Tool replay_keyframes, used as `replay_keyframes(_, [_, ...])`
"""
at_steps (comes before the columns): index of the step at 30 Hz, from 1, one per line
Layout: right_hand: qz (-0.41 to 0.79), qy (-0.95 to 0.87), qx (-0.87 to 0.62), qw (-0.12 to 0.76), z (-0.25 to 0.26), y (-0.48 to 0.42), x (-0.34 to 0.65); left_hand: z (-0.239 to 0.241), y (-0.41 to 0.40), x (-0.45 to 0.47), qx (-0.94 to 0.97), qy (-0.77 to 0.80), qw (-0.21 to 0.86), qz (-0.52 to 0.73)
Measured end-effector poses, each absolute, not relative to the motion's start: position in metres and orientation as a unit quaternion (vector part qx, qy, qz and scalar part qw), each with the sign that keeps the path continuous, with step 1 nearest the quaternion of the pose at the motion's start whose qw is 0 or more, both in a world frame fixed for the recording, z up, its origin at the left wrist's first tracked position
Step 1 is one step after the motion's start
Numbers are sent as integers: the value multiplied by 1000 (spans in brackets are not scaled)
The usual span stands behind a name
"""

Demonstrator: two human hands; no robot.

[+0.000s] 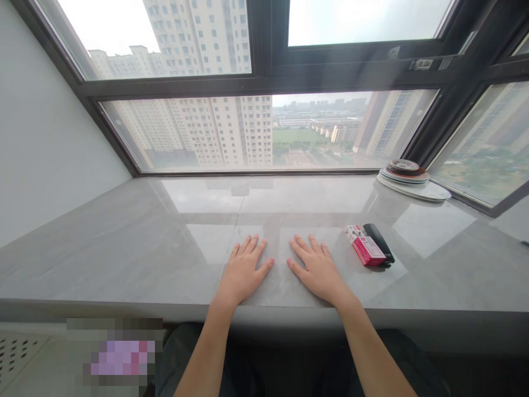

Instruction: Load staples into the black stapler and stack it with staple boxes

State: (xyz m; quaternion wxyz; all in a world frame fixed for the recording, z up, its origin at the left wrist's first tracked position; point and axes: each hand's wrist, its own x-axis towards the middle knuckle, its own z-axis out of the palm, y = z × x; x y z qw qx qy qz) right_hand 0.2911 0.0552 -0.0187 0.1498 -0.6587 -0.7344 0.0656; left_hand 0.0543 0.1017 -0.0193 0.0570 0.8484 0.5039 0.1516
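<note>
Both of my hands lie palm down on the grey marble-look sill (103, 242), fingers spread and holding nothing. My left hand (246, 270) rests beside a thin seam in the stone, its thumb pointing right. A short gap separates it from my right hand (316, 267), whose thumb points left. To the right of my right hand, and apart from it, lies a small red and white box (367, 248). Against the box's right side is a long black object (378, 242) that looks like a stapler.
A stack of plates (407, 179) stands in the far right corner by the glass. Dark window frames (256, 88) border the sill at the back and right. A white wall (53, 132) rises on the left. A blurred patch (119, 355) covers something below the sill at lower left.
</note>
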Motion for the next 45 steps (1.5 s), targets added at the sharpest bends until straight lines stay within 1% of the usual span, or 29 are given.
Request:
replay_keyframes(15, [71, -730, -662, 155, -19, 55, 294, -19, 103, 53, 851, 502, 52, 145])
replay_keyframes(25, [67, -730, -672, 100, -19, 61, 289, -20, 97, 61, 847, 513, 18, 137])
replay_keyframes(31, [47, -717, -687, 104, -21, 51, 292, -22, 97, 70, 840, 527, -1, 129])
replay_keyframes(36, [4, -695, -711, 109, -26, 44, 286, -20, 94, 70, 840, 526, 9, 134])
replay_keyframes(45, [21, -698, -708, 104, -21, 45, 285, -18, 96, 68, 842, 518, 27, 144])
